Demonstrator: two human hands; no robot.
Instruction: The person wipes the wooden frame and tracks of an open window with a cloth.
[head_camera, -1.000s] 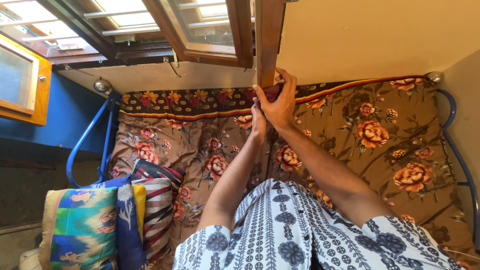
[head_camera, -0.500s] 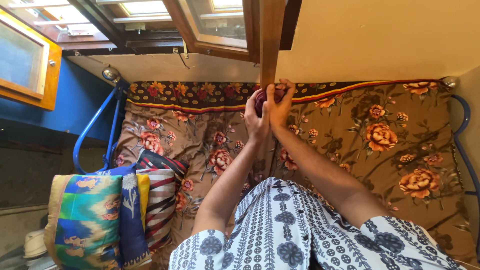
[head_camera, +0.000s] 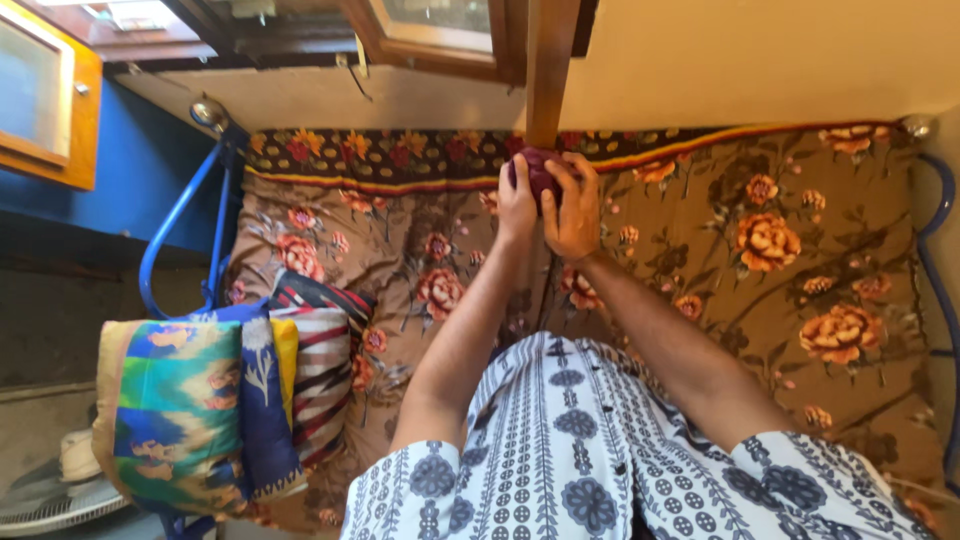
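My left hand (head_camera: 517, 203) and my right hand (head_camera: 574, 210) are both wrapped around a small dark purple object (head_camera: 538, 170), held out over the far side of a bed. The object sits between my palms, mostly hidden, so I cannot tell what kind of thing it is. Just above it hangs the lower end of a brown wooden post (head_camera: 548, 70). Below my arms lies a brown floral bedcover (head_camera: 800, 260) with orange flowers.
A stack of folded colourful cloths (head_camera: 190, 400) and a striped pillow (head_camera: 320, 360) lie at the bed's left end. A blue metal bed frame (head_camera: 175, 225) curves at left. A wooden window frame (head_camera: 440, 40) stands open above. A white fan (head_camera: 50, 490) is at lower left.
My hands have come down from the wooden post and closed together around the purple object. The view has dropped a little towards the bed.
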